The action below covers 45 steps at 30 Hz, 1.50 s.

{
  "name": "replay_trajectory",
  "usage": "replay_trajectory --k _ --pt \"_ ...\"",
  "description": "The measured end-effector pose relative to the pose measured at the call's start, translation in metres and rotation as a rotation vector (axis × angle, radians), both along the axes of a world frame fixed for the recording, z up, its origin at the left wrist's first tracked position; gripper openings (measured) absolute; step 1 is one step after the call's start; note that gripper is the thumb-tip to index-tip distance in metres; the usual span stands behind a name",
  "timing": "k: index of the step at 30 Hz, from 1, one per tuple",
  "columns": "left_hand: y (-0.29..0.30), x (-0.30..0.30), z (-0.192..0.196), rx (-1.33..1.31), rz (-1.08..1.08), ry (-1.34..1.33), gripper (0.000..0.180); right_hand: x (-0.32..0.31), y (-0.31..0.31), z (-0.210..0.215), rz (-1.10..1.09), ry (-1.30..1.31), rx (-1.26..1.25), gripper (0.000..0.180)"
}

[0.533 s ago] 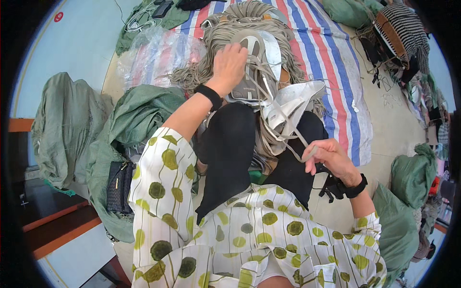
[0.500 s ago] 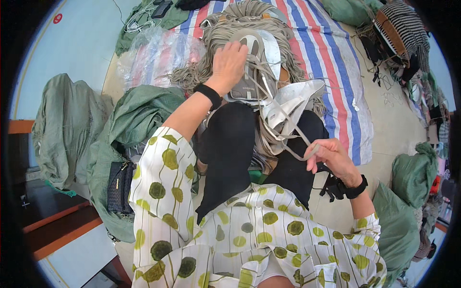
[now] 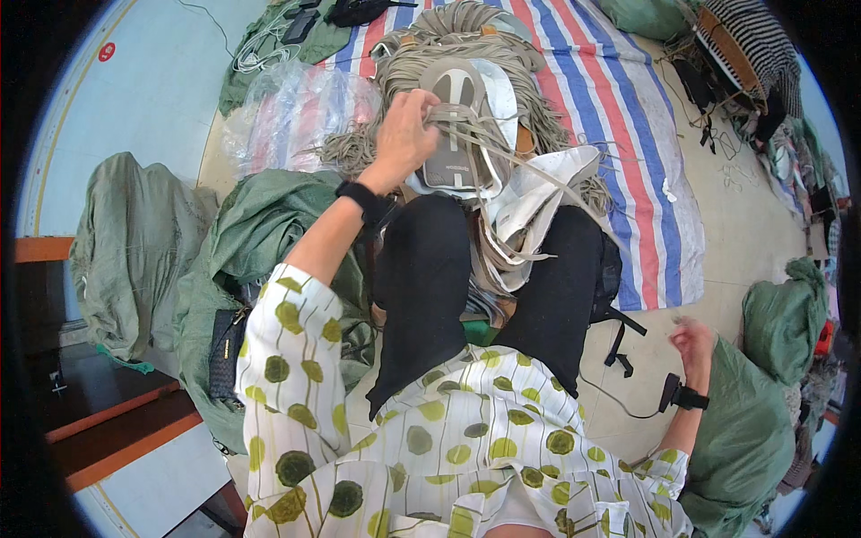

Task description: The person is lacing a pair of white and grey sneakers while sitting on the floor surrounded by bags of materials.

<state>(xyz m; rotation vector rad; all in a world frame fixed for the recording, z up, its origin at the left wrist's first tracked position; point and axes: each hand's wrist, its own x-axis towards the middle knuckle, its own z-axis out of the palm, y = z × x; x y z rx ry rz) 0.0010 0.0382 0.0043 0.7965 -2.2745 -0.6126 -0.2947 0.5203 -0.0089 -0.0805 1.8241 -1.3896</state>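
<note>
Pinching, it seems, flat beige laces (image 3: 529, 166) beside the grey, white-trimmed, shoe-like piece (image 3: 448, 170), the left hand (image 3: 408, 139) is probably steadying it where it is lying, just beyond the black-trousered knees (image 3: 426, 269) against a heap of beige cords (image 3: 413, 63). The right hand (image 3: 692, 345) is hovering out to the side, fingers curled, possibly gripping nothing, though I cannot tell. Bare pale floor (image 3: 619, 381) is leaving it room between the right leg and the bulging green woven sack (image 3: 740, 430), while the red-white-blue striped sheet (image 3: 619, 134) is ending just forward.
</note>
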Motion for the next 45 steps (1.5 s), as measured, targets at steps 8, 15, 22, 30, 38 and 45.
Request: replay_trajectory --k 8,15,22,30,38,45 --pt "0.036 0.004 0.006 -0.109 -0.417 -0.524 0.025 0.037 -0.195 0.075 0.683 0.664 -0.072 0.025" --pt "0.034 -0.016 0.009 -0.305 -0.603 -0.564 0.01 0.088 -0.368 0.063 1.05 1.054 -0.198 0.02" --pt "0.031 -0.011 -0.002 -0.242 -0.588 -0.491 0.005 0.121 -0.434 0.028 1.221 1.139 -0.084 0.016" --pt "0.041 0.022 0.019 0.032 -0.595 -0.277 0.007 0.121 -0.428 0.025 1.043 1.69 -0.349 0.022" --pt "-0.015 0.245 0.059 -0.354 0.19 -0.877 0.009 0.118 -0.427 0.026 1.164 1.726 -0.021 0.029" --pt "0.001 0.308 0.043 0.576 0.225 -0.835 0.012 0.134 -0.412 0.041 1.109 1.212 0.003 0.027"
